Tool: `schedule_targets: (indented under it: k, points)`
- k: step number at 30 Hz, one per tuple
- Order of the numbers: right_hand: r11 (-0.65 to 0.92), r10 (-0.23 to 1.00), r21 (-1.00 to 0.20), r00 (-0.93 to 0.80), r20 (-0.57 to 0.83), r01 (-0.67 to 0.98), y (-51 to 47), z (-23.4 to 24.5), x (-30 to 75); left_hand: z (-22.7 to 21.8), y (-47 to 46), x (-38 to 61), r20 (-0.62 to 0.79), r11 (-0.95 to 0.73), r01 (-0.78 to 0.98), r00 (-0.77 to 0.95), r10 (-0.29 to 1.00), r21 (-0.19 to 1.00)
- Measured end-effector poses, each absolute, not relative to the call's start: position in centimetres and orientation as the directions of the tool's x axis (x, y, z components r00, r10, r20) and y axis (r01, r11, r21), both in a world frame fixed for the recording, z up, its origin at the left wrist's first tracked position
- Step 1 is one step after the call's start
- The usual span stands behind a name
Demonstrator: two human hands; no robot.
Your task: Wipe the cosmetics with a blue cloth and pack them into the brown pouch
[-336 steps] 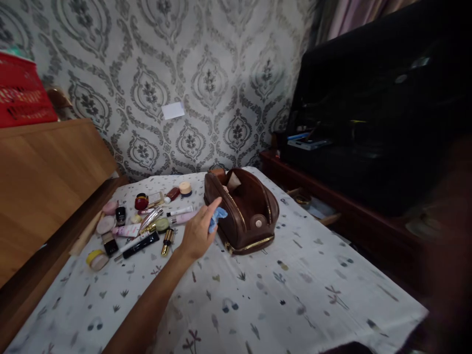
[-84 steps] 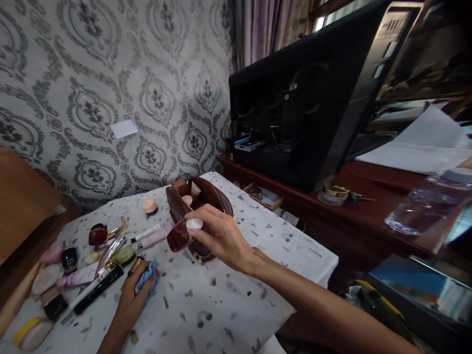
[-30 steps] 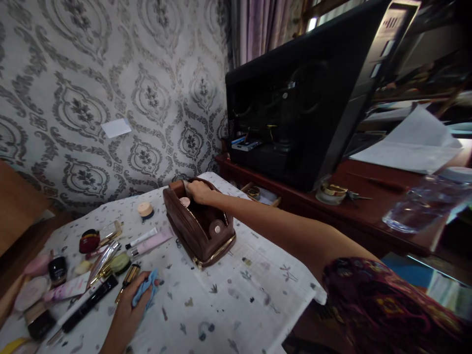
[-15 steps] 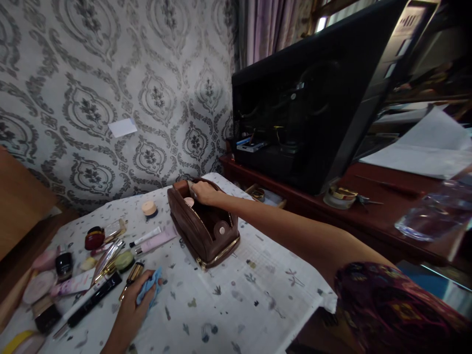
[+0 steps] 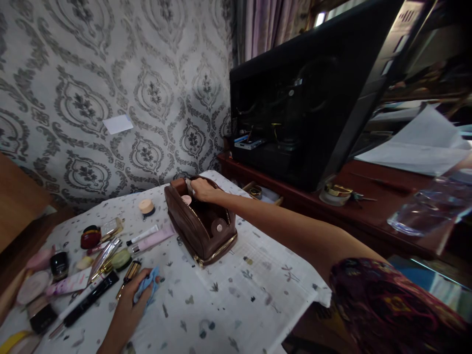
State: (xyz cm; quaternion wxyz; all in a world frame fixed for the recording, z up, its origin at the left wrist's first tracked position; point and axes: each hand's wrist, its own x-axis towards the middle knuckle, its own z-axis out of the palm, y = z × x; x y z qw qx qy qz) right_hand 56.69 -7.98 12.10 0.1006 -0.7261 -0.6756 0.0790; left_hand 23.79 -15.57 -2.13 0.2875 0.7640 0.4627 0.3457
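Note:
A brown cosmetic bag (image 5: 201, 241) lies unzipped on the patterned white cloth. My right hand (image 5: 202, 191) reaches into its far end, fingers curled by a small pale-grey thing (image 5: 190, 186) that I cannot make out. Inside, near that hand, is a small round pinkish item (image 5: 186, 199). My left hand (image 5: 132, 297) rests on the cloth at the lower left, closed on a crumpled light-blue cloth (image 5: 147, 287). Beside its fingers lies a gold-and-dark tube (image 5: 130, 276). A pink tube (image 5: 153, 239) and a peach-lidded jar (image 5: 146, 207) are left of the bag.
Several cosmetics, among them a black tube (image 5: 90, 300) and a dark red round container (image 5: 90, 236), spread over the left side. A black computer case (image 5: 295, 118) stands on the reddish desk (image 5: 368, 196) at right. A cardboard box (image 5: 22, 201) is at far left.
The view has shifted slightly, so everything appears a little further left. Both hands stay where they were, the right inside the bag and the left on the blue cloth.

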Motion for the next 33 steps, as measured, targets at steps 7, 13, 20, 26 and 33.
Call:
schedule_targets:
  k: [7,13,20,26,33]
  points:
    - [-0.059,0.997,-0.247,0.068,0.029,0.967,-7.5,11.6,56.9,-1.8,-15.9,24.0,0.229,-0.377,0.493,0.335,0.914,0.784]
    - [-0.065,0.997,-0.213,0.071,0.022,0.975,-8.1,12.1,56.8,1.0,-15.8,25.5,0.334,-0.369,0.464,0.158,0.929,0.805]
    - [-0.083,0.996,-0.190,0.087,0.011,0.978,-8.5,12.7,56.6,13.8,-10.7,34.9,0.606,-0.789,0.521,0.525,0.597,0.326]
    - [-0.080,0.995,-0.175,0.088,0.036,0.981,-8.5,12.7,56.7,17.4,-3.9,44.6,0.234,-0.796,0.595,0.794,0.561,-0.113]
    - [-0.083,0.995,-0.182,0.093,0.044,0.980,-8.2,12.2,57.1,15.9,-1.2,47.0,0.188,-0.783,0.595,0.802,0.567,-0.180]
